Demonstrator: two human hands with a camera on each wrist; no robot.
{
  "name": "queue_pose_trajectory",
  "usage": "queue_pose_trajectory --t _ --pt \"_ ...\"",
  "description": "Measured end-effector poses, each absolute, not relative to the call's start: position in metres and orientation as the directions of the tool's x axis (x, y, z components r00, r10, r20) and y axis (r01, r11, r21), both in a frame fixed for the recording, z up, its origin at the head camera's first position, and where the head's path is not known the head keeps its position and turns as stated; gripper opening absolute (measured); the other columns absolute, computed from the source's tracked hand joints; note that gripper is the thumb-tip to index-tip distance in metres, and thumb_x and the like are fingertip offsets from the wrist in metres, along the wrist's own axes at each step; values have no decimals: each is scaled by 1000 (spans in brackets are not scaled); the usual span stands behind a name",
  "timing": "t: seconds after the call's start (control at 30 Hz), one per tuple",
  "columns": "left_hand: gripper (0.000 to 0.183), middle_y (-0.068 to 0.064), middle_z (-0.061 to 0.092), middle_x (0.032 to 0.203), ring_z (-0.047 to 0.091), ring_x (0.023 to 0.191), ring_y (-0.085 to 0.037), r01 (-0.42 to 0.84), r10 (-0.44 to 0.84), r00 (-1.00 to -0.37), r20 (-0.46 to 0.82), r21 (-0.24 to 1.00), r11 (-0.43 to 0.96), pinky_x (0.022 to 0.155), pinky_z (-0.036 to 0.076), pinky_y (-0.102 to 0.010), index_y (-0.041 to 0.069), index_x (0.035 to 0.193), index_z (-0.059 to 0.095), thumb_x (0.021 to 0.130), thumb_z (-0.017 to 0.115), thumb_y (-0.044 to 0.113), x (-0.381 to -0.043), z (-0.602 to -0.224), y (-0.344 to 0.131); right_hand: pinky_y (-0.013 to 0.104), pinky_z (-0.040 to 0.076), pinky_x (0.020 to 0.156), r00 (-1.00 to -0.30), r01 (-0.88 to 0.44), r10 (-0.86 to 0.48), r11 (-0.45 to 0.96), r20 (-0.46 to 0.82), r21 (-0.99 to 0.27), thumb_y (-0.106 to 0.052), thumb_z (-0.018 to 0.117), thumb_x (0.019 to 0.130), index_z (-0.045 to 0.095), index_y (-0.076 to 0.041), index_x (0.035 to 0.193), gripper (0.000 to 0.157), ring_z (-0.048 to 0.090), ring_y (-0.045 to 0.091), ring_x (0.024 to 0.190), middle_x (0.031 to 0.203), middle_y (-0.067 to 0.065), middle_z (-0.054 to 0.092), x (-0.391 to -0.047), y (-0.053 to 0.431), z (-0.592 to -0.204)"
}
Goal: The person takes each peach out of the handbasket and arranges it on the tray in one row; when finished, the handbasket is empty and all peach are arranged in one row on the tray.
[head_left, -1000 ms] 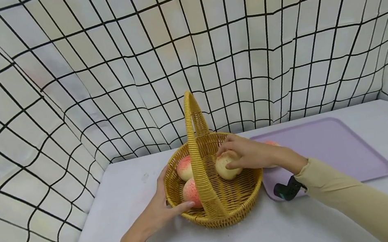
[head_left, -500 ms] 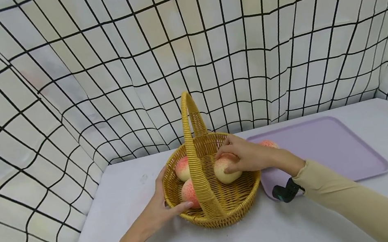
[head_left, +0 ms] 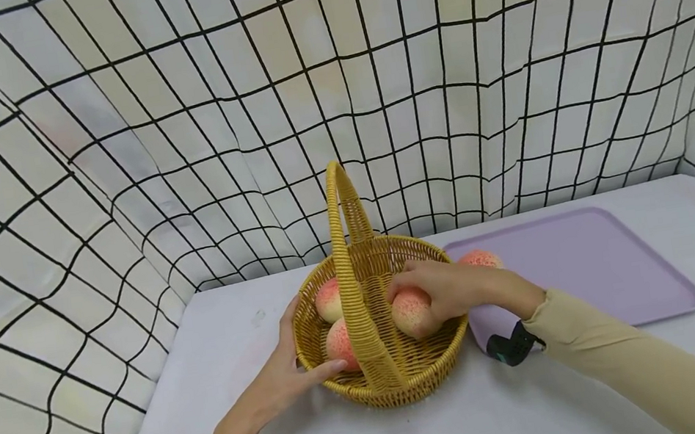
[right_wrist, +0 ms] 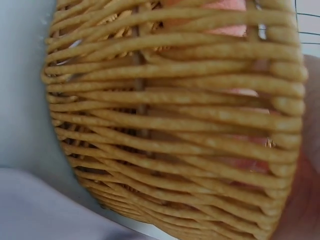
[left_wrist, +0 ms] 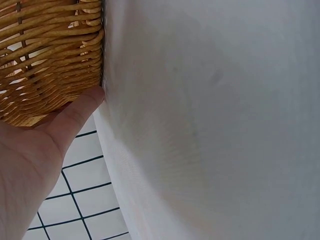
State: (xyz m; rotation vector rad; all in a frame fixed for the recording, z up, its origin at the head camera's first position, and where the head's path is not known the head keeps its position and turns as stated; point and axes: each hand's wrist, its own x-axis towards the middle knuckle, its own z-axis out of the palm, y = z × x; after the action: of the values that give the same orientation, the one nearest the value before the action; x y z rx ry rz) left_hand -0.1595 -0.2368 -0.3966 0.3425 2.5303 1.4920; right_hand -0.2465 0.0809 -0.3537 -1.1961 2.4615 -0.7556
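Observation:
A yellow wicker basket [head_left: 412, 392] with a tall arched handle [head_left: 345, 262] stands on the table. My left hand [head_left: 281, 386] grips its left side, thumb over the rim and fingers along the outer wall; the left wrist view shows a fingertip low on the woven wall [left_wrist: 50, 60]. Inside the basket, right of the handle, my right hand [head_left: 447, 290] holds a pink and cream peach [head_left: 411, 313] between thumb and fingers. Two more peaches, one farther back [head_left: 329, 301] and one nearer [head_left: 340, 344], lie left of the handle. The wicker wall [right_wrist: 175, 110] mostly hides the right hand in its wrist view.
A flat lilac tray [head_left: 576, 274] lies to the basket's right, with another pink peach [head_left: 482, 259] at its left end, partly behind the right forearm. White cloth with a black grid [head_left: 439, 108] rises behind and beside the white table [head_left: 225, 345].
The peach in my right hand has turned from its pale side to its pink side, and that hand has dipped slightly. My left hand keeps its place on the basket.

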Motion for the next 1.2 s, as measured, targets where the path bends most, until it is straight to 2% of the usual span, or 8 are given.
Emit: queue_pose_trajectory --t 0.13,0.3,0.47,0.63,0.77,0.97,1.13,1.2 --pt "119 -18 16 171 22 157 -38 105 288 -957 -40 877 469 123 21 -63 28 167 -6 90 84 37 -159 -397 -238 41 54 95 -589 -679 -808 504 -13 -534 -20 90 83 69 -14 124 47 59 21 110 125 5 58 -246 79 -355" --pt "119 -18 17 171 22 157 -38 121 300 -954 -24 882 456 123 21 -62 26 167 -7 90 83 36 -161 -399 -239 39 54 93 -575 -718 -814 453 85 -529 -20 88 82 69 -16 124 47 59 19 110 123 2 61 -243 86 -355" --pt "118 -18 17 171 23 157 -38 124 304 -953 -19 888 443 123 21 -62 26 167 -6 90 84 35 -161 -400 -239 38 55 91 -624 -692 -759 428 185 -581 -23 90 81 68 -24 128 52 59 18 111 125 -3 60 -233 104 -334" --pt "118 -18 17 171 22 157 -38 117 293 -956 -24 883 455 123 20 -62 27 167 -6 90 84 36 -161 -399 -239 41 58 89 -670 -681 -675 394 309 -617 -19 93 78 68 -25 131 58 59 19 112 126 -4 62 -224 135 -310" --pt "118 -17 16 172 22 157 -38 125 303 -953 -17 887 445 124 19 -62 27 167 -6 90 83 35 -161 -398 -239 40 59 86 -687 -692 -625 408 370 -595 -17 93 79 68 -24 133 60 60 18 111 127 -5 63 -223 168 -303" --pt "118 -18 16 171 22 157 -38 136 312 -950 -9 889 437 124 20 -61 26 167 -7 90 83 35 -163 -398 -238 29 56 87 -749 -655 -535 511 390 -557 -16 94 79 66 -21 134 62 58 9 108 127 -6 64 -227 218 -310" --pt "118 -18 15 172 21 157 -39 129 314 -949 -14 894 429 124 19 -62 26 166 -7 90 83 34 -163 -399 -238 25 55 83 -823 -563 -459 590 333 -578 -20 93 80 65 -19 133 60 59 10 102 128 -2 64 -229 246 -331" --pt "118 -18 15 172 21 157 -39 122 307 -952 -18 894 431 124 19 -62 26 166 -7 90 83 35 -162 -399 -237 26 55 78 -833 -550 -452 609 320 -572 -22 93 81 65 -17 132 59 60 12 98 126 0 65 -231 253 -343"
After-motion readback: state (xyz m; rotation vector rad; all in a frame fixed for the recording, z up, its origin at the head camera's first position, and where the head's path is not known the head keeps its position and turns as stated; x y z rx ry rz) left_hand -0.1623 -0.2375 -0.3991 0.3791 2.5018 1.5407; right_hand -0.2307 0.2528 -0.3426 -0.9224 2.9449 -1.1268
